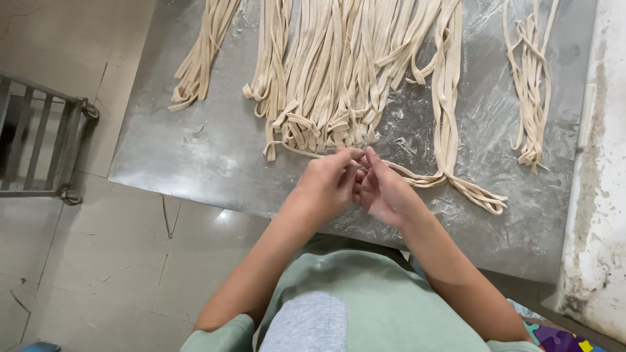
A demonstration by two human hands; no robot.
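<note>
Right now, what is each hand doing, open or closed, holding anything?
Left hand: fingers pinched shut on a dough strip at the fingertips.
Right hand: fingers curled against the left hand, touching the same strip; firm grip cannot be told.

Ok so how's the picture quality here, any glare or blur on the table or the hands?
In the head view, soft daylight gives a dull sheen on the floured metal table and a bright glare patch on the floor tile; the dough strips are sharp, the left hand and right hand are slightly soft, and the table edges bow a little from the wide lens.
</note>
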